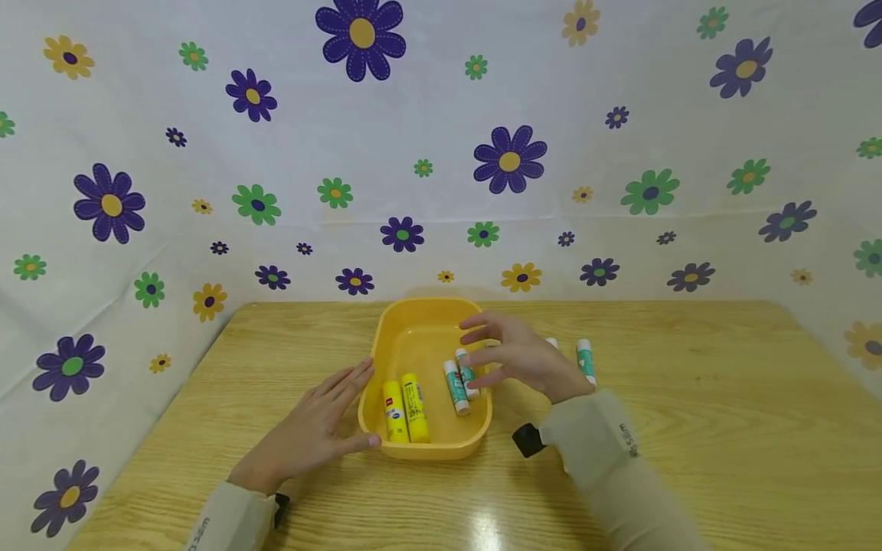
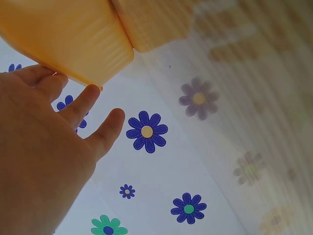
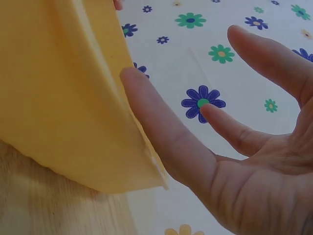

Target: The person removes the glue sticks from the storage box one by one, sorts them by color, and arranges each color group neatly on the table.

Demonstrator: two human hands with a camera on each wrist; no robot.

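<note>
A yellow plastic tub (image 1: 427, 451) stands on the table. Inside, two yellow glue sticks (image 1: 415, 409) lie side by side at the front left, and two white-and-teal glue sticks (image 1: 456, 389) lie at the right side. My left hand (image 1: 320, 417) rests against the tub's left side, fingers stretched along the rim and thumb at the front left corner. In the left wrist view, the fingertips of the left hand (image 2: 54, 132) meet the tub's edge. Over the tub's right rim, my right hand (image 1: 520, 356) spreads its fingers above the white-and-teal sticks, with nothing held.
Right of the tub, another white-and-teal glue stick (image 1: 586, 360) lies on the wooden table (image 1: 703, 428). A white end of one more (image 1: 551, 342) shows behind the right hand. A flower-patterned cloth (image 1: 441, 115) hangs along the table's back and sides.
</note>
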